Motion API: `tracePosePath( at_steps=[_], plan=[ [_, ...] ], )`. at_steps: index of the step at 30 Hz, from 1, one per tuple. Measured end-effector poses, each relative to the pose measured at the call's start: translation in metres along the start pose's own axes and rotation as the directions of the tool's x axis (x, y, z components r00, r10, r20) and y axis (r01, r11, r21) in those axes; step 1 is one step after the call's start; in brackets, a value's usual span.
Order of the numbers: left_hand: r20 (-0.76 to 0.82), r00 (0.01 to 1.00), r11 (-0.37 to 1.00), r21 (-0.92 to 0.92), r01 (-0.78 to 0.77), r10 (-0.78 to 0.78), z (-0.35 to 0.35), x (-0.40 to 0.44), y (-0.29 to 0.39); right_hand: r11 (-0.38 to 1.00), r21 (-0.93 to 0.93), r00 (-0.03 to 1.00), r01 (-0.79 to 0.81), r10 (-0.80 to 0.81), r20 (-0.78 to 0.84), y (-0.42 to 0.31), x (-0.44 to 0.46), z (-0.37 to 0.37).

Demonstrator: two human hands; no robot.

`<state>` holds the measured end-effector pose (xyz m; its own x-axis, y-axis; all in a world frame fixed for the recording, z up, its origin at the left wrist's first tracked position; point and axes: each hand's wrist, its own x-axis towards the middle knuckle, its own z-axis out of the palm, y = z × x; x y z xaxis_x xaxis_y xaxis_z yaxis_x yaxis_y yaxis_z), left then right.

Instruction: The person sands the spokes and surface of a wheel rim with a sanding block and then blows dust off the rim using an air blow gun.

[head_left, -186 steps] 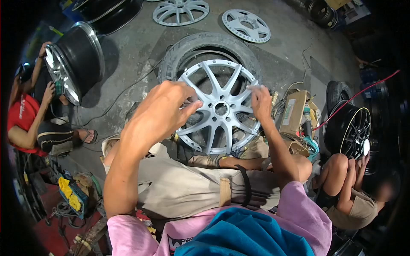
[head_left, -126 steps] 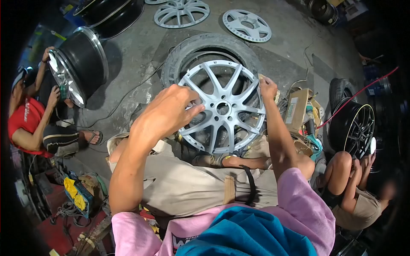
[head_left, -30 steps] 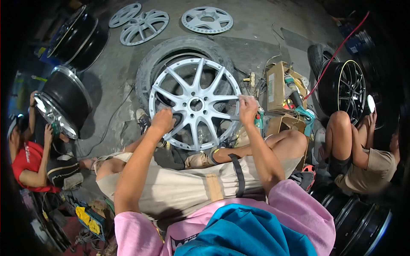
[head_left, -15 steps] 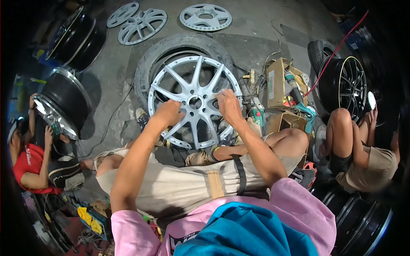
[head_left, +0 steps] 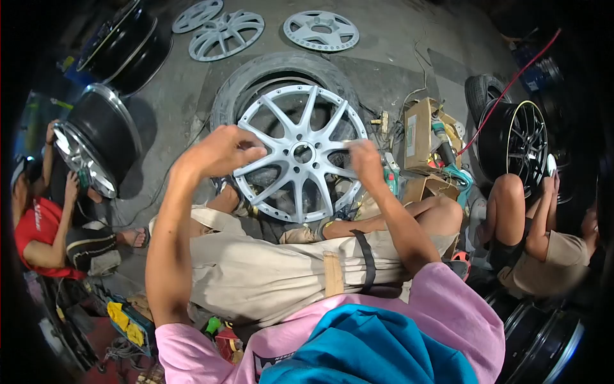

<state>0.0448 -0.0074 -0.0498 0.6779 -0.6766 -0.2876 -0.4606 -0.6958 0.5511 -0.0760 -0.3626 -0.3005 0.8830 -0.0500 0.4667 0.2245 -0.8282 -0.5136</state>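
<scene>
A light grey multi-spoke wheel face (head_left: 300,131) lies tilted on a black tyre (head_left: 220,105) in front of my crossed legs. My left hand (head_left: 227,150) is over the wheel's left rim, its fingers loosely curled with a gap to the thumb; nothing shows in it. My right hand (head_left: 368,163) is at the right rim, fingers closed and smeared by motion. Whatever it may hold is too blurred to make out.
Grey wheel faces (head_left: 322,31) lie on the floor ahead. To the right stand a cardboard box of tools (head_left: 419,134) and a black wheel (head_left: 499,128). A person in red (head_left: 45,230) works at a chrome-lipped wheel (head_left: 105,137) on the left; another person (head_left: 543,249) sits at right.
My left hand has lifted off the hub area and moved left. My right hand has shifted right and slightly down towards the rim. The view has turned a little.
</scene>
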Motion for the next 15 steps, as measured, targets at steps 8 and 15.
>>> tracePosePath(
  at_steps=[8,15],
  plan=[
    [-0.118,0.984,0.989,0.056,0.138,-0.131,-0.006,0.002,0.006,0.897,0.013,0.87,-0.441,0.431,-0.241,-0.013,-0.018,0.025],
    [-0.158,0.986,0.998,-0.004,0.056,-0.056,-0.005,-0.003,-0.003,0.985,0.156,0.985,-0.078,0.101,-0.14,-0.084,0.065,0.046]
  ],
)
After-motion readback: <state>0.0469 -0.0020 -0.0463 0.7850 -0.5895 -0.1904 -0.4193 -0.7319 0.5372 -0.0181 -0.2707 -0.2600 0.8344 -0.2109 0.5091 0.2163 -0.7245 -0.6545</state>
